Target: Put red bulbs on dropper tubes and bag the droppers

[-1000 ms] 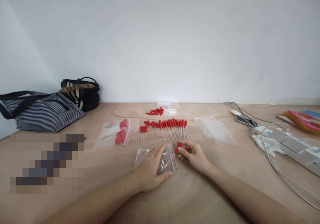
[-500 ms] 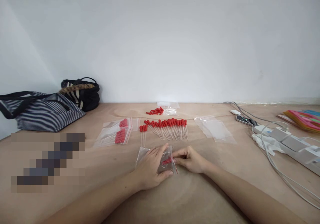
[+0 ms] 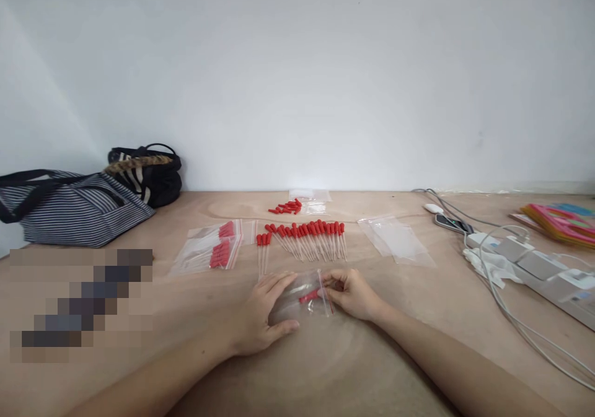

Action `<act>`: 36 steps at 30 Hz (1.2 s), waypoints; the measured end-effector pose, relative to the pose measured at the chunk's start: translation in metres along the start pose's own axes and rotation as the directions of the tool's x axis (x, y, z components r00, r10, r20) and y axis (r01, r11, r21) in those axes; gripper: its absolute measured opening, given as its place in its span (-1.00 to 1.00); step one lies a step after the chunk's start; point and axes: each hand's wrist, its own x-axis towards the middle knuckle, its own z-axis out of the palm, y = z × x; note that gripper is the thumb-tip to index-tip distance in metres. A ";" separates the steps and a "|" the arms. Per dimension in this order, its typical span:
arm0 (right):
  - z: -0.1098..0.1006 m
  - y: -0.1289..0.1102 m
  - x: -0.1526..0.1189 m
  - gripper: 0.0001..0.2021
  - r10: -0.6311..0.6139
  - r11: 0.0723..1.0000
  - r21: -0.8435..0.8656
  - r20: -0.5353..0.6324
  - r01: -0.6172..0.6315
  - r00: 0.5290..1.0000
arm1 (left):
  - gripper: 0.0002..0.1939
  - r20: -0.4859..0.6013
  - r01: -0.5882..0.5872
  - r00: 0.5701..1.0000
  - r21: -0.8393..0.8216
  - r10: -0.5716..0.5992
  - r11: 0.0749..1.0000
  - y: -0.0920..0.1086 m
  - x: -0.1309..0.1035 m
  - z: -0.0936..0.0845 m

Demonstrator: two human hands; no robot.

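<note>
A clear zip bag (image 3: 316,308) with a red-edged mouth lies in front of me. Red-bulbed droppers (image 3: 308,296) are inside it near that mouth; their number is unclear. My left hand (image 3: 260,321) rests on the bag's left part, fingers stretched out and thumb apart. At the mouth, my right hand (image 3: 349,293) is closed, its fingertips on the red bulbs. Just beyond the bag, a few droppers (image 3: 263,240) lie apart from a long row of droppers (image 3: 316,231). Filled zip bags (image 3: 223,253) overlap to the left.
Empty clear bags (image 3: 397,240) lie right of the row. Loose red bulbs (image 3: 288,207) are by the wall. A power strip (image 3: 548,262) with cables sits at right, near a phone (image 3: 450,223). A striped bag (image 3: 83,209) and a black bag (image 3: 162,175) stand left.
My left hand has slid left on the bag, uncovering more of it. My right fingers have moved slightly into the mouth, and the red bulbs look more bunched together.
</note>
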 end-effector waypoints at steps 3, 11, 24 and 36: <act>-0.009 0.006 0.002 -0.75 0.075 0.997 -0.008 -0.153 -0.077 0.985 | -0.35 0.025 0.049 0.998 -0.025 -0.049 0.998 -0.006 -0.006 0.002; -0.077 0.021 0.046 -0.76 0.158 0.929 -0.176 -0.608 -0.326 0.778 | -0.41 0.062 0.022 0.998 -0.003 -0.022 1.000 0.006 0.000 -0.005; -0.079 0.017 0.111 -0.80 0.333 0.814 -0.165 -0.653 -0.556 0.681 | -0.43 0.102 0.041 0.994 0.030 -0.044 0.999 0.014 0.000 -0.010; -0.083 0.020 0.116 -0.82 0.448 0.811 0.001 -0.643 -0.585 0.621 | -0.47 0.081 0.018 0.997 0.018 -0.020 1.000 0.016 0.001 -0.013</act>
